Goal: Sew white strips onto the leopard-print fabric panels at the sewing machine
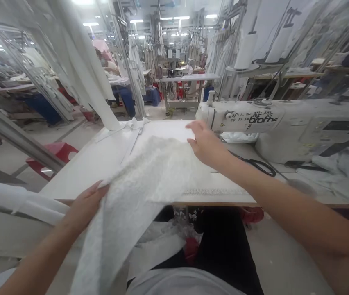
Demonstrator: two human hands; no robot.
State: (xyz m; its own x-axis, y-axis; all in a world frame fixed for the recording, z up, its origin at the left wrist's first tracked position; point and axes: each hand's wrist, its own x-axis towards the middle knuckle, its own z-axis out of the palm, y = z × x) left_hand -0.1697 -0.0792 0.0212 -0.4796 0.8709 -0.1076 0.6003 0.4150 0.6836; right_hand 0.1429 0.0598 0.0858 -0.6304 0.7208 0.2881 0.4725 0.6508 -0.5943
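White textured fabric point(159, 168) lies across the tabletop and hangs over its front edge toward my lap. At the left border of the cloth, my left hand point(89, 201) has its fingers closed on the edge. My right hand point(204, 144) is raised over the far right part of the fabric, fingers apart and holding nothing. Beyond that hand stands a white sewing machine point(239, 116). Black-handled scissors point(262, 166) rest beside its base, their blades partly hidden by my right forearm.
Printed ruler marks point(214, 191) run along the front of the white table point(79, 172). White cloth strips point(85, 69) hang at the left. Thread cones point(246, 51) stand above the machine, and more white cloth point(343, 172) lies at right. A red stool point(50, 157) stands left.
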